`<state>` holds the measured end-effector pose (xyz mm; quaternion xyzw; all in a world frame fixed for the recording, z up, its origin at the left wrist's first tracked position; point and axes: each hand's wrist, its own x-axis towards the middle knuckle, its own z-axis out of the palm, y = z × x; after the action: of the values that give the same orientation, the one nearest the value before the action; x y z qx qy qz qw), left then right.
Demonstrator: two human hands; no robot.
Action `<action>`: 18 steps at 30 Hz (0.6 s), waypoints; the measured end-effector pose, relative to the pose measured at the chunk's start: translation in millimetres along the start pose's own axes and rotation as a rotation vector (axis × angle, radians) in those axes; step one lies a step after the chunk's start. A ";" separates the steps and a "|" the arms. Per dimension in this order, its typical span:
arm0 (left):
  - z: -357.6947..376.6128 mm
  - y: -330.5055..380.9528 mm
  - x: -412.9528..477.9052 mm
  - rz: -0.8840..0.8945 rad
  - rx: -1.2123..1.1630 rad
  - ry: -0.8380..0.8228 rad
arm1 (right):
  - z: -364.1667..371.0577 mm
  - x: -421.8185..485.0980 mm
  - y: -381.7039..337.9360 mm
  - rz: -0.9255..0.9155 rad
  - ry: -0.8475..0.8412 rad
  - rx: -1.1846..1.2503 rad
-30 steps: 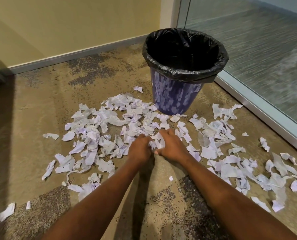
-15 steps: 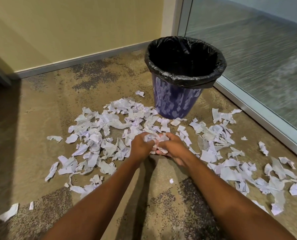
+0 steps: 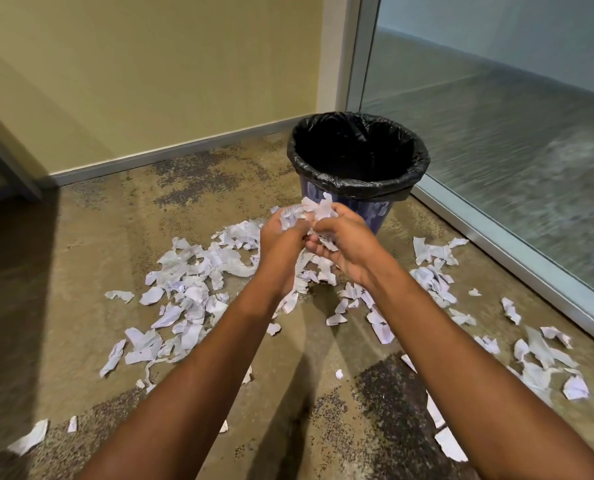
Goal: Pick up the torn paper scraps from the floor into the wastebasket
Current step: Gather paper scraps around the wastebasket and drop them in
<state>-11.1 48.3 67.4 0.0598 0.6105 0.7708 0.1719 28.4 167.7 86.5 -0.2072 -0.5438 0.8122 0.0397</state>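
Scraps gathered in both hands near the wastebasket

Left hand and right hand press together in the air, fingers curled around a bunch of paper scraps held between them, just in front of the wastebasket. The wastebasket, lined with a black bag, stands in the corner by the glass wall. Many loose scraps lie scattered across the carpet on both sides of the arms.

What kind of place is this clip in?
Probably an office or commercial corridor corner: patterned carpet, a metal-framed frosted glass partition, and a bag-lined wastebasket.
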 end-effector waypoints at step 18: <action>100.9 109.0 78.6 -0.092 -0.033 -0.021 | 1.2 41.9 -138.2 -0.016 0.237 0.092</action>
<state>-74.9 146.4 188.0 0.0368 0.5978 0.7715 0.2148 -32.4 234.8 199.0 -0.2956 -0.4989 0.8058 0.1198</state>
